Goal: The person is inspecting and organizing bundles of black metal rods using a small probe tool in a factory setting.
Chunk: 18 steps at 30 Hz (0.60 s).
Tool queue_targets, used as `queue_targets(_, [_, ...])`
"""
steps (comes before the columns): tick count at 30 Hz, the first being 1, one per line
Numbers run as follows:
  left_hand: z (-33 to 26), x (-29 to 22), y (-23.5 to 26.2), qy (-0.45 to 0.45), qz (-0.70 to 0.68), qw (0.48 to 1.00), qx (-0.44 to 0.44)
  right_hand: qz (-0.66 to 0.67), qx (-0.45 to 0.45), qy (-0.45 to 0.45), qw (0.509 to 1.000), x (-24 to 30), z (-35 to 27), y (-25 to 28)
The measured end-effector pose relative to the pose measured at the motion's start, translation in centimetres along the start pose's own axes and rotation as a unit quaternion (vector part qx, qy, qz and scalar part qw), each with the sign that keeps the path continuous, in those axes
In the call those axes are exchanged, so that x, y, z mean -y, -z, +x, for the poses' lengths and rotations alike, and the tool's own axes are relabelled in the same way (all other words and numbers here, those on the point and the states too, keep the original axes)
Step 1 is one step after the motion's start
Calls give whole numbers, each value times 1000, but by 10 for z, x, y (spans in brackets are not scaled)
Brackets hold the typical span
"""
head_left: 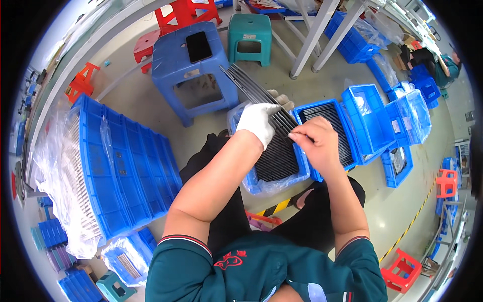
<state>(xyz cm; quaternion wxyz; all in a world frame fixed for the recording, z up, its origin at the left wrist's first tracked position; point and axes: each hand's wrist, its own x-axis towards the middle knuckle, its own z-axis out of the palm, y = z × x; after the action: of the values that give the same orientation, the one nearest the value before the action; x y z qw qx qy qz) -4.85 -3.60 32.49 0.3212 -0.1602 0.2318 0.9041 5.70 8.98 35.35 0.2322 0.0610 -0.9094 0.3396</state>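
My left hand (257, 123), in a white glove, has its fingers closed around a bundle of thin black rods (247, 85), which slants up to my left. My bare right hand (319, 141) is at the bundle's lower end, fingers bent close together; I cannot tell whether they pinch a rod or only touch. Beneath the bundle is a plastic-lined blue crate (303, 168) of black rods, beside another rod-filled blue crate (352, 141). A phone (199, 47) lies on the blue stool (163, 58).
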Motion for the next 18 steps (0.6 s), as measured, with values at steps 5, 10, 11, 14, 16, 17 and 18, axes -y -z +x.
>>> queue_targets(5, [5,-4,6,24,2,999,40,-104,2,143,984,8,2,4])
queue_targets(10, [4,-1,7,85,-55,990,102,-132,24,147,980,2,-2,2])
queue_targets(11, [4,-1,7,91,-59,988,109,-126,20,144,981,3,-4,2])
queue_targets(14, [3,1,5,91,-5,992,84,-105,17,122,987,2,-6,6])
queue_targets(16, [1,4,3,86,36,993,74,-68,19,105,992,1,-9,10])
queue_targets(17, [-1,4,4,73,75,993,62,-52,6,89,995,6,-9,16])
queue_targets(18, [4,5,11,75,86,992,62,-20,-18,66,997,8,-9,20])
